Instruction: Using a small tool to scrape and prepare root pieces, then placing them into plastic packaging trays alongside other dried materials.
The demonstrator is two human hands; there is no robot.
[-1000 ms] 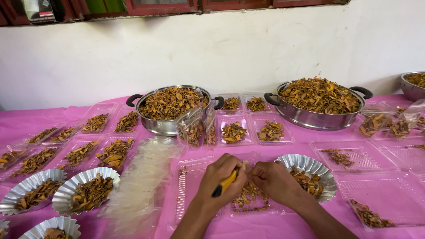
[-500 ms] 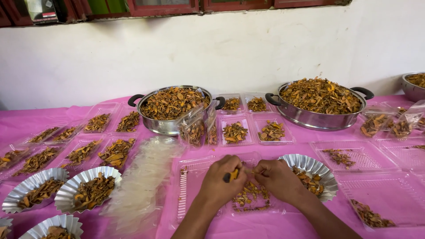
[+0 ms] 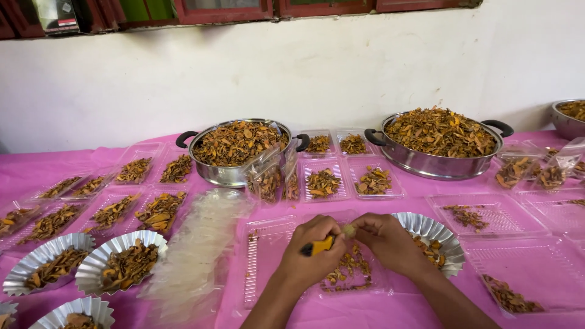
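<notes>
Big white wall (image 3: 341, 67) behind a table in pink cloth (image 3: 36, 176) that's packed nearly edge to edge, only small bare patches near the front. Two steel pans (image 3: 234, 149) heaped with dried orange-brown chips, part of a third at the right edge. Lots of clear plastic trays (image 3: 326, 183), four foil cups (image 3: 125, 268) at left, a stack of clear bags (image 3: 195, 250). Left hand (image 3: 314, 250) is curled tight round a yellow-handled tool (image 3: 318, 246), right hand (image 3: 390, 240) pinches a small pale piece (image 3: 348, 230) at its tip, both over a tray by another foil cup (image 3: 436, 234)
</notes>
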